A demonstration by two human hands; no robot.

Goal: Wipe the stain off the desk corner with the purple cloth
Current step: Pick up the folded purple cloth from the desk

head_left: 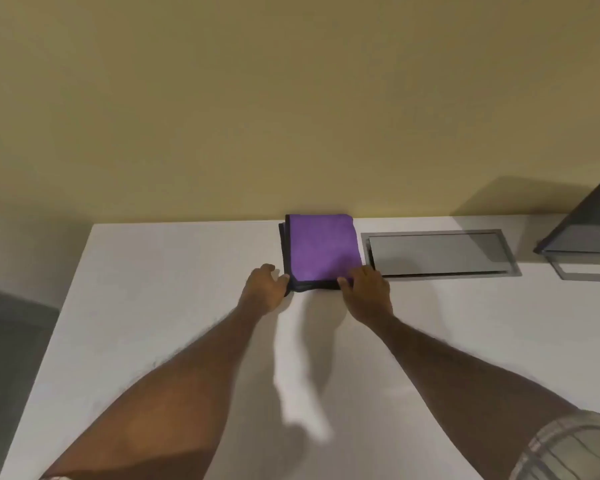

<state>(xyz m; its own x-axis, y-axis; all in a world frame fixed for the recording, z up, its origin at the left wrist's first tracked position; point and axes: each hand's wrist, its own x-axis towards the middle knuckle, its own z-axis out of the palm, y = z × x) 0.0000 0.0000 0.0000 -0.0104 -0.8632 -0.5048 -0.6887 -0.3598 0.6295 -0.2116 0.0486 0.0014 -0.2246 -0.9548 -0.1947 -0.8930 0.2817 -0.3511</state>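
Note:
A folded purple cloth (pixel 321 249) with a dark trim lies on the white desk (pixel 174 306), close to the wall at the desk's back edge. My left hand (pixel 265 289) touches the cloth's near left corner with its fingers curled around the edge. My right hand (pixel 366 292) rests on the near right corner, thumb on the dark trim. The cloth lies flat. The desk's far left corner (pixel 96 226) shows no stain that I can make out.
A grey metal cable hatch (pixel 440 252) is set into the desk just right of the cloth. A dark monitor and its stand (pixel 586 237) occupy the far right. The yellow wall (pixel 291 116) runs behind. The desk's left edge drops to a grey floor (pixel 11 341).

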